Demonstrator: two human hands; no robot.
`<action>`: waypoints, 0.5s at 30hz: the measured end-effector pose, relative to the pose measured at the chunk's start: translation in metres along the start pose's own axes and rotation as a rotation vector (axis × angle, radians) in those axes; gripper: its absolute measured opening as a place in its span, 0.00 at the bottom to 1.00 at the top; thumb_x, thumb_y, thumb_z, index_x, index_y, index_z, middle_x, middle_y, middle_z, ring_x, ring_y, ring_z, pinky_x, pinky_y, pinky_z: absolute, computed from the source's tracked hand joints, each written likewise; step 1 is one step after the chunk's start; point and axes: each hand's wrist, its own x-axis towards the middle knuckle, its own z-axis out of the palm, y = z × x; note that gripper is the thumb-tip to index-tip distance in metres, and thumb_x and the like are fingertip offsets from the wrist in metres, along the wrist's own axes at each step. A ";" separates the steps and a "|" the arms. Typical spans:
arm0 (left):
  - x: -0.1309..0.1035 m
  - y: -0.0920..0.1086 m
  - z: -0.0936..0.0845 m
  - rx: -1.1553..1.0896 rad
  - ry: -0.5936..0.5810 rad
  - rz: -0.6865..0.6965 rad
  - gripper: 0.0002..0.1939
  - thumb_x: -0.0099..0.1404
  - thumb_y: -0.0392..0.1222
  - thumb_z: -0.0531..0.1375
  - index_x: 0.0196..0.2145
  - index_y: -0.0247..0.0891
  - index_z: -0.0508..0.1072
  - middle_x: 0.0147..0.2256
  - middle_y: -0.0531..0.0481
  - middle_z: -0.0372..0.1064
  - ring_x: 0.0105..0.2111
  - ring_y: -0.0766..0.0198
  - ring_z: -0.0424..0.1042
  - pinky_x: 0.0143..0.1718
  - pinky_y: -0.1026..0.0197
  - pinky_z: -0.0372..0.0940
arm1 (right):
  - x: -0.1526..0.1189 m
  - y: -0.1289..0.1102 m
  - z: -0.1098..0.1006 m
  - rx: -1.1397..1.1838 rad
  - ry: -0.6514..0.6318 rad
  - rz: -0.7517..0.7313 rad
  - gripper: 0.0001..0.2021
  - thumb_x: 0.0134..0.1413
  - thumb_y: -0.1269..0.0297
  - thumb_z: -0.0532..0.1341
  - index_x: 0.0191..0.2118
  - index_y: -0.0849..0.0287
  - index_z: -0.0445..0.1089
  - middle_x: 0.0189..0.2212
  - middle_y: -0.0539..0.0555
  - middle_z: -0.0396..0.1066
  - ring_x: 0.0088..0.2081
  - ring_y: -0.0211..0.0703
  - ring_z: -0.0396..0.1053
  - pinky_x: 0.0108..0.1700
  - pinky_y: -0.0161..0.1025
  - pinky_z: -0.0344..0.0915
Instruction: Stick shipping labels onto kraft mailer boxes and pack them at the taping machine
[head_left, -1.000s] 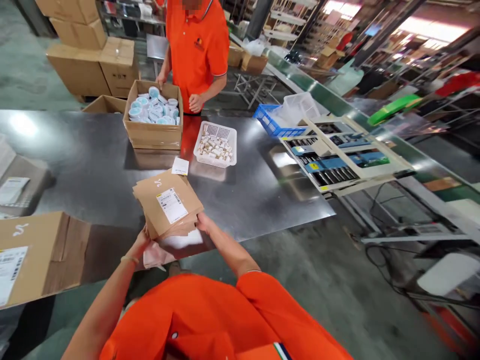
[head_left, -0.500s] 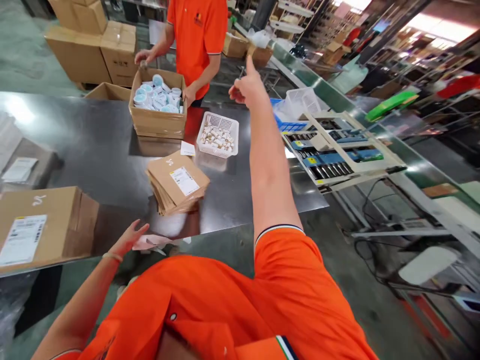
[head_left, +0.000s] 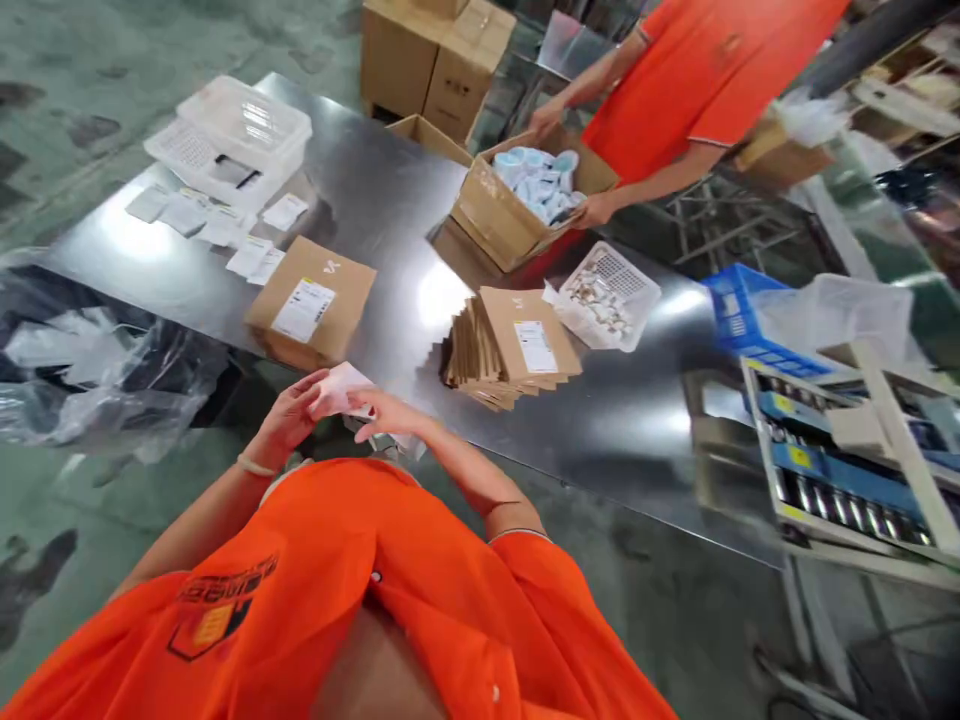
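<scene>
At the table's near edge, my left hand (head_left: 294, 415) closes its fingers on a pale pinkish-white paper (head_left: 343, 388). My right hand (head_left: 388, 412) is at the other side of that paper, its thumb and fingers apart; its fingertips overlap the paper's edge. Just beyond my left hand sits a brown cardboard package (head_left: 341, 290) with a white label. A fanned stack of flat brown cardboard pieces (head_left: 499, 320), also labelled on top, lies to the right of my hands.
Across the metal table (head_left: 382, 210), a co-worker's hands hold a carton (head_left: 487, 215) of white-and-blue round items. Beside it is a white basket (head_left: 637, 300) of small parts. Clear plastic bins (head_left: 247, 125), a blue crate (head_left: 731, 310) and a tool rack (head_left: 847, 450) stand around.
My right arm, earlier stretched forward with a finger pointing, has come back to the near edge. My left hand has taken hold of the paper. The view has swung left; the co-worker's carton is now tilted.
</scene>
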 end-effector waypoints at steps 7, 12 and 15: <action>-0.010 0.076 -0.094 -0.018 0.107 0.111 0.34 0.53 0.37 0.78 0.59 0.37 0.81 0.50 0.43 0.84 0.42 0.60 0.82 0.42 0.64 0.77 | 0.093 0.002 0.104 0.091 0.164 -0.100 0.11 0.52 0.58 0.76 0.33 0.55 0.75 0.41 0.53 0.79 0.50 0.51 0.75 0.62 0.48 0.69; 0.013 0.112 -0.137 0.154 0.160 0.102 0.44 0.50 0.36 0.77 0.65 0.31 0.77 0.36 0.48 0.82 0.29 0.66 0.76 0.33 0.66 0.71 | 0.120 -0.004 0.059 0.019 0.918 0.154 0.12 0.68 0.55 0.62 0.51 0.55 0.74 0.45 0.56 0.78 0.51 0.50 0.73 0.63 0.49 0.70; 0.045 0.128 -0.131 0.429 0.053 0.074 0.57 0.50 0.32 0.74 0.77 0.29 0.64 0.29 0.54 0.78 0.22 0.66 0.71 0.30 0.64 0.69 | 0.135 -0.003 0.014 -0.047 1.082 0.354 0.11 0.69 0.60 0.60 0.51 0.59 0.73 0.49 0.61 0.76 0.56 0.53 0.71 0.67 0.51 0.67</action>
